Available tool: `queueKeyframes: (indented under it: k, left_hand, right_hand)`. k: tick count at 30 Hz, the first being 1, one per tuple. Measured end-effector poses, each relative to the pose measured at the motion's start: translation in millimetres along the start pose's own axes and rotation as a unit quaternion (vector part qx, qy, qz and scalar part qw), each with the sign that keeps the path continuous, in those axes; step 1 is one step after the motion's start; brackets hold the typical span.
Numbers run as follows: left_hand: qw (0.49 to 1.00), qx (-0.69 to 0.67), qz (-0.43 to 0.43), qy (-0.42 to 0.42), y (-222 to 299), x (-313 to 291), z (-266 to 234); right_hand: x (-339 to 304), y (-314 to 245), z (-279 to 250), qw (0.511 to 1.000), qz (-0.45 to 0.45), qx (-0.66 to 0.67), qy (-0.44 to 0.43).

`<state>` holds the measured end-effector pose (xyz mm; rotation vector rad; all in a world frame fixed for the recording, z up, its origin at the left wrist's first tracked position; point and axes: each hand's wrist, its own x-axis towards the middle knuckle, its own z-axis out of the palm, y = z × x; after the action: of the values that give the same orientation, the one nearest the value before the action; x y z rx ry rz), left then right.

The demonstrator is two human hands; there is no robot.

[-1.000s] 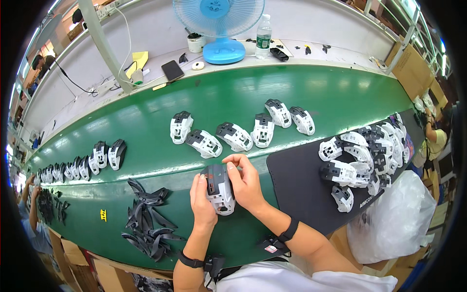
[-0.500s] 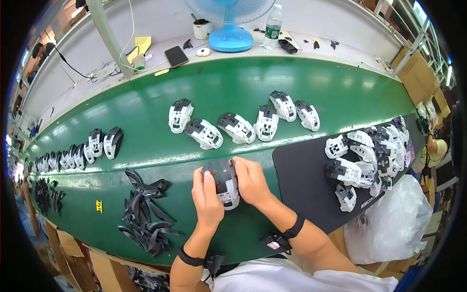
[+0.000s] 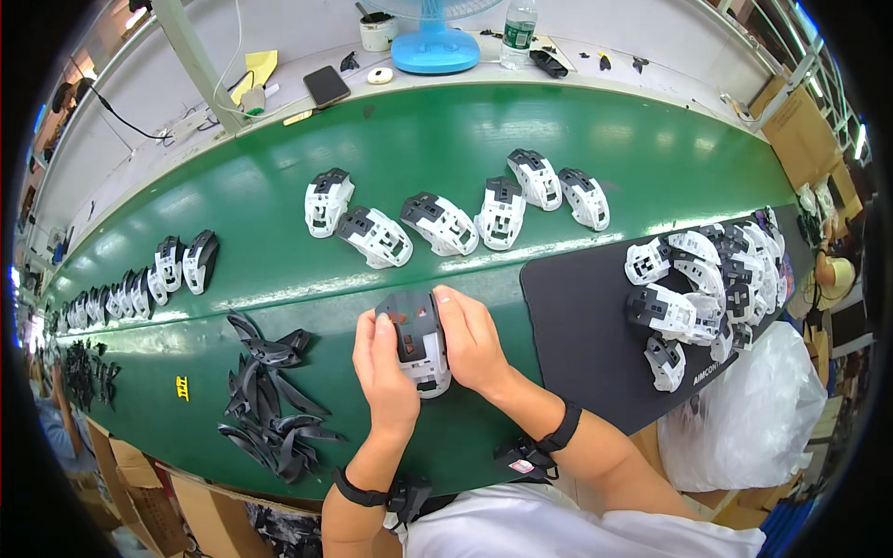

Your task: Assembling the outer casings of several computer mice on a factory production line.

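Between both hands is a computer mouse shell [image 3: 425, 352], dark grey on its upper part and white at the end nearer me. My left hand [image 3: 385, 377] is closed round its left side, with the thumb lying along the top edge. My right hand [image 3: 471, 340] grips the right side, fingertips near the far end. The shell is held over the front part of the green bench [image 3: 484, 432]. Beyond my hands several white and black mouse shells [image 3: 437, 223] lie spread out. A heap of curved black plastic strips [image 3: 270, 400] is left of my left hand.
On the right, a black mat [image 3: 581, 344] carries a pile of mouse shells [image 3: 693, 312], beside a clear plastic bag [image 3: 744, 418]. A row of shells [image 3: 167, 265] and small yellow pieces [image 3: 182, 388] are leftward. A blue fan [image 3: 434, 51], phone [image 3: 326, 87] and bottle [image 3: 518, 37] line the back ledge.
The whole view has shifted slightly, so most bench items appear higher and further left. Both hands keep hold of the mouse shell, which looks turned a little.
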<state>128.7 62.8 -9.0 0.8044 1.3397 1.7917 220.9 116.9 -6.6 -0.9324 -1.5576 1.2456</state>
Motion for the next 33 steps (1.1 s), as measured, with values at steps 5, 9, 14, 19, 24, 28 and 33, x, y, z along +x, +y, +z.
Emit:
queueKeyframes:
  k: [5,9,14,19,24,28,33]
  left_hand:
    - [0.996,0.065,0.051,0.031,5,-6,5]
    - [0.972,0.187,0.138,-0.028,10,1,1]
    - [0.963,0.162,0.2,-0.076,14,2,-2]
    - [0.953,0.174,0.214,-0.122,3,0,-5]
    - [0.934,0.224,0.27,-0.066,-3,-10,9]
    - [0.908,0.286,0.303,-0.036,-3,-16,15]
    - [0.984,0.102,0.144,-0.012,-6,-14,26]
  right_hand:
    - [-7,-5,2,0.999,-0.024,-0.012,0.033]
    - [-3,4,-2,0.999,-0.035,-0.008,0.011]
    - [-5,-2,-9,0.996,-0.023,0.078,-0.028]
    - [6,2,-19,0.945,0.155,0.281,-0.056]
    - [1,2,-12,0.914,0.216,0.343,-0.009]
    - [-1,9,-24,0.962,0.082,0.252,-0.062]
    - [-1,16,-11,0.899,0.266,0.34,0.076]
